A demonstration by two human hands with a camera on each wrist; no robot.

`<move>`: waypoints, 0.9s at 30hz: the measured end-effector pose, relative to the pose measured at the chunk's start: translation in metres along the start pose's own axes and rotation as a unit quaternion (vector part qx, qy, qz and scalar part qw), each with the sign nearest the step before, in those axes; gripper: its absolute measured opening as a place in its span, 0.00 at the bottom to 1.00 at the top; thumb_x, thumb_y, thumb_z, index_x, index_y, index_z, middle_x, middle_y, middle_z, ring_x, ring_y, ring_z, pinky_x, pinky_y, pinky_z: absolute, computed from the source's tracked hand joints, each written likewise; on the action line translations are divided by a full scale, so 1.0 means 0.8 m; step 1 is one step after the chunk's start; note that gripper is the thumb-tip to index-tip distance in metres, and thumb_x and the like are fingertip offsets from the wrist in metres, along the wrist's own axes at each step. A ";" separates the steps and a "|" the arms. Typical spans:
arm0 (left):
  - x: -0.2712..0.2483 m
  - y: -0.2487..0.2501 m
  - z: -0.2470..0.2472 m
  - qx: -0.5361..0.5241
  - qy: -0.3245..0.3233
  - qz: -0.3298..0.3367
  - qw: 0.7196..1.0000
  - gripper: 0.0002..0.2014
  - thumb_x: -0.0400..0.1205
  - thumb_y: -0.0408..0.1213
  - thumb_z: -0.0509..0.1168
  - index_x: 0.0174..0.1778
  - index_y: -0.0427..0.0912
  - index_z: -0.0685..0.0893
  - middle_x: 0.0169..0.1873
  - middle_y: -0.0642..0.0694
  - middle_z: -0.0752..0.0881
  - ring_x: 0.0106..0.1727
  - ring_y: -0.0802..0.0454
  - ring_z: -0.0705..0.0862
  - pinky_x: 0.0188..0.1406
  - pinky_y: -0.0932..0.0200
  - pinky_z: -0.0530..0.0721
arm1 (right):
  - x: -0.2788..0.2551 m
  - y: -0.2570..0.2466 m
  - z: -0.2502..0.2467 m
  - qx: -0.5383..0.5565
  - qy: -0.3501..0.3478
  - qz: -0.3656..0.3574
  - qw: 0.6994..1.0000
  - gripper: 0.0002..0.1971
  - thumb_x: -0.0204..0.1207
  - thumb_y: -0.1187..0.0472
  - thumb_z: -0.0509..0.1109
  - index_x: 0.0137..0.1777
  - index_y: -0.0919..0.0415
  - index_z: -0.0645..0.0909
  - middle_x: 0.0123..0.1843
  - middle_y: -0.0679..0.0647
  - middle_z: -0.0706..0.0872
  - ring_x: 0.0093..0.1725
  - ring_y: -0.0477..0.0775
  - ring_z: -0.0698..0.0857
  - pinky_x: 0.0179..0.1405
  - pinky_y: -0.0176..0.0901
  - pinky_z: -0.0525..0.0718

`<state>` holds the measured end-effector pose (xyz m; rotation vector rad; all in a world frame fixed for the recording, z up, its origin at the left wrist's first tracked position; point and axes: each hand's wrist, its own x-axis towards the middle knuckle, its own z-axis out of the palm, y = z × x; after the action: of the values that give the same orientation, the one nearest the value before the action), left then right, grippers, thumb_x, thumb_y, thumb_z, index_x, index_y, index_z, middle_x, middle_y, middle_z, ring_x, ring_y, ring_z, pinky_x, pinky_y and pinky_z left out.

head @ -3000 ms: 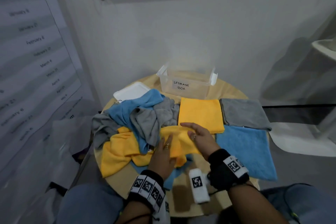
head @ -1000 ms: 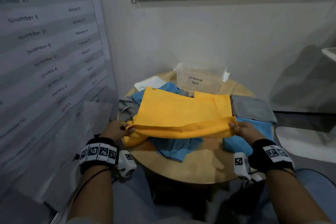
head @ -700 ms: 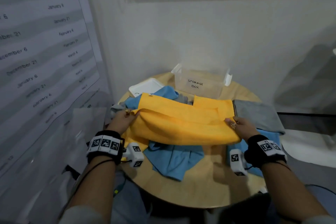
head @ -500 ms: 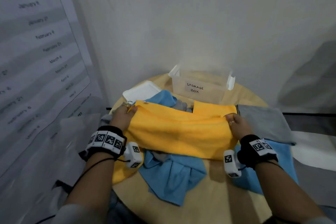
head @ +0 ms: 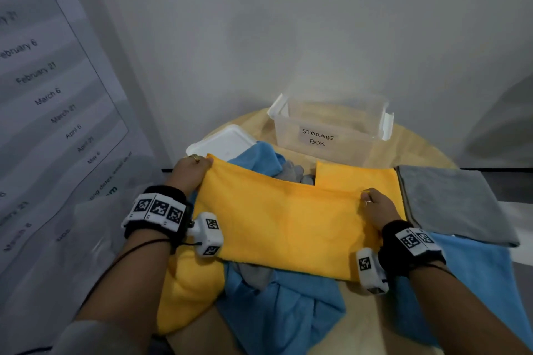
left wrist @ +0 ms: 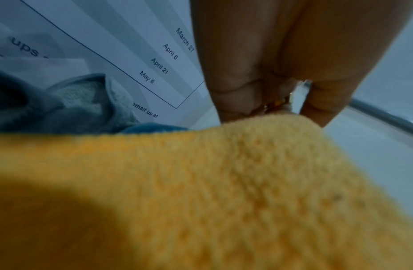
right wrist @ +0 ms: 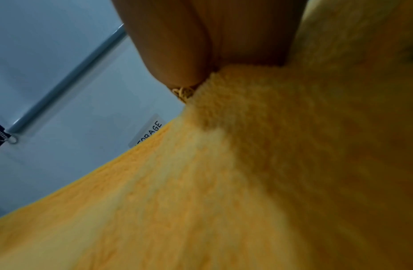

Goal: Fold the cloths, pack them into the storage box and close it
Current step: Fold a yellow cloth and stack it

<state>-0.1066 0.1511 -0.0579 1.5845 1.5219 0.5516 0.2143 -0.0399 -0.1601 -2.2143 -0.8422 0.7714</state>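
A yellow cloth (head: pixel 285 222), folded over once, lies stretched across the pile in the middle of the round table. My left hand (head: pixel 191 171) pinches its far left corner, and my right hand (head: pixel 375 204) pinches its far right corner. In the left wrist view the yellow cloth (left wrist: pixel 200 191) fills the lower frame under my curled fingers (left wrist: pixel 235 95). The right wrist view shows the yellow cloth (right wrist: pixel 247 182) gripped by my fingers (right wrist: pixel 177 64). The clear storage box (head: pixel 331 130) stands open at the table's far side.
A folded yellow cloth (head: pixel 354 179), a folded grey cloth (head: pixel 452 202) and a blue cloth (head: pixel 476 274) lie on the right. Crumpled blue (head: pixel 282 305), grey and yellow (head: pixel 184 294) cloths lie under and left of the held one. The white lid (head: pixel 222 141) lies left of the box.
Both hands lifted the yellow cloth out of the pile, spread it wide, then carried its near edge away from me over the far edge and laid it down folded.
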 end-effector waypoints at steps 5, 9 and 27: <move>0.005 -0.006 0.015 0.200 0.029 -0.001 0.979 0.16 0.87 0.42 0.56 0.49 0.31 0.81 0.47 0.33 0.81 0.58 0.34 0.80 0.50 0.53 0.73 | 0.011 -0.002 0.003 -0.036 0.020 0.012 0.999 0.12 0.85 0.61 0.55 0.49 0.70 0.75 0.47 0.66 0.80 0.46 0.60 0.75 0.42 0.44 0.68; 0.006 -0.009 0.023 0.249 0.032 -0.016 0.968 0.16 0.87 0.40 0.53 0.53 0.32 0.83 0.63 0.29 0.80 0.64 0.34 0.77 0.61 0.51 0.73 | 0.011 -0.001 0.005 0.002 0.065 0.016 0.998 0.15 0.85 0.59 0.57 0.62 0.70 0.77 0.55 0.68 0.82 0.53 0.64 0.78 0.47 0.42 0.68; 0.035 0.001 0.047 0.073 -0.009 -0.113 0.991 0.20 0.87 0.37 0.56 0.71 0.29 0.74 0.71 0.32 0.75 0.72 0.37 0.74 0.64 0.55 0.75 | 0.012 0.001 0.020 0.041 0.080 0.028 0.996 0.18 0.80 0.54 0.66 0.62 0.65 0.84 0.65 0.65 0.83 0.67 0.66 0.77 0.74 0.55 0.69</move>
<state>-0.0719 0.1677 -0.0841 1.4939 1.7350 0.3034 0.2093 -0.0278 -0.1732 -2.2012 -0.6609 0.6346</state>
